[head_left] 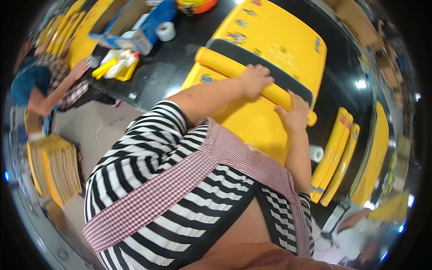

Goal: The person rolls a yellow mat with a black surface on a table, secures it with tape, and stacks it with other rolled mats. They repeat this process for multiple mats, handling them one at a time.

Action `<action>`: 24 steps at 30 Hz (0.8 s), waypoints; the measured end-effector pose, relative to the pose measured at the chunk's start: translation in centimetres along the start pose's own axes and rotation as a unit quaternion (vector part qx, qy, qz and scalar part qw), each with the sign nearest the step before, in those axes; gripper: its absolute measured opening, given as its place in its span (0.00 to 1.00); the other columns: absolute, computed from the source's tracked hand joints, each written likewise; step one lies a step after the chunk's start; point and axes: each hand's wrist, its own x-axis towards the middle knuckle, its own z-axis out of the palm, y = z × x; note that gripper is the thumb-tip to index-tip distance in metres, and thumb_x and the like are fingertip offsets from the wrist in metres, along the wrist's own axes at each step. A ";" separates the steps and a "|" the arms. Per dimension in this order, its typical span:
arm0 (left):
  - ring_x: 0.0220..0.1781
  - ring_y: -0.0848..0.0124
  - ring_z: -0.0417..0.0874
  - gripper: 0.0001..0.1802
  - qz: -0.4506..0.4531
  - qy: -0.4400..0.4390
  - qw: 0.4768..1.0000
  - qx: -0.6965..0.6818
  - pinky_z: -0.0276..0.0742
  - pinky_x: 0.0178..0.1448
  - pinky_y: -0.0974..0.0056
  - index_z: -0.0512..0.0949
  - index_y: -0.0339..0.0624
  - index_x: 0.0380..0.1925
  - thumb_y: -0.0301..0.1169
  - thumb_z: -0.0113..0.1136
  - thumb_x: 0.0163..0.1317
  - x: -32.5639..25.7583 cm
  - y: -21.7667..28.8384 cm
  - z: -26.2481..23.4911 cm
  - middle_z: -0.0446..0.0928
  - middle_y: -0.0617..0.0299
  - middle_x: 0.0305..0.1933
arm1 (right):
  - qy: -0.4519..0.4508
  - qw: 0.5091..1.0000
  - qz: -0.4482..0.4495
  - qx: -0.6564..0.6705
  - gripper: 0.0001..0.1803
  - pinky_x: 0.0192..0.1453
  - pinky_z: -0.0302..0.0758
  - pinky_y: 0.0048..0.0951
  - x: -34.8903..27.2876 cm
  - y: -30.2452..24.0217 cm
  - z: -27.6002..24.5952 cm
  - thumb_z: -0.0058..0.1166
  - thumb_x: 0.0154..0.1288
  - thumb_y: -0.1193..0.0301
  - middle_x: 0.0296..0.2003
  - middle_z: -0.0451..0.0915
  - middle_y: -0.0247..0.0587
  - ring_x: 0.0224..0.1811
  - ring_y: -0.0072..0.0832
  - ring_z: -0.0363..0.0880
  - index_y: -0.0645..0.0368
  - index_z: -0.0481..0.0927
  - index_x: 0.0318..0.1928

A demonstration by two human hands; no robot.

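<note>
A yellow sheet partly wound into a roll (220, 64) lies slantwise across the table in front of me. My left hand (256, 81) curls its fingers over the middle of this roll. Close to the roll's right end, my right hand (294, 111) grips it with thumb and fingers apart around it. Flat yellow sheet (252, 126) extends from the roll toward my body. Beyond the roll, a dark grey strip (288, 76) borders another flat yellow sheet (283, 36) with small printed pictures.
Finished-looking yellow rolls (333, 153) and a white tape roll (317, 154) lie at right, beside stacked yellow sheets (373, 153). Back left are a blue carton (135, 36), another white roll (165, 31) and a yellow tray (128, 72). A co-worker (49, 81) works at the left.
</note>
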 end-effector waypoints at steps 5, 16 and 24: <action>0.65 0.48 0.76 0.38 0.026 -0.036 0.999 -0.021 0.75 0.68 0.48 0.76 0.51 0.63 0.44 0.78 0.51 2.6 -1.4 -0.6 0.75 0.51 0.61 | -0.069 0.996 0.037 -0.041 0.36 0.63 0.70 0.47 2.1 1.8 0.3 0.78 0.52 0.54 0.51 0.82 0.44 0.57 0.45 0.79 0.47 0.81 0.62; 0.58 0.49 0.77 0.37 0.025 -0.044 0.999 -0.010 0.76 0.60 0.46 0.75 0.47 0.61 0.41 0.78 0.50 -9.0 4.8 0.9 0.74 0.52 0.53 | -0.066 0.997 0.005 -0.040 0.36 0.67 0.68 0.46 -10.4 -4.0 -1.2 0.76 0.56 0.58 0.49 0.78 0.43 0.58 0.40 0.76 0.50 0.78 0.65; 0.59 0.53 0.77 0.37 0.019 -0.063 0.998 -0.007 0.75 0.61 0.47 0.76 0.47 0.61 0.43 0.78 0.51 -9.0 5.1 0.5 0.74 0.56 0.53 | -0.021 0.969 0.137 0.204 0.30 0.75 0.69 0.44 -8.9 2.6 -6.6 0.68 0.64 0.66 0.63 0.80 0.46 0.68 0.46 0.75 0.53 0.79 0.67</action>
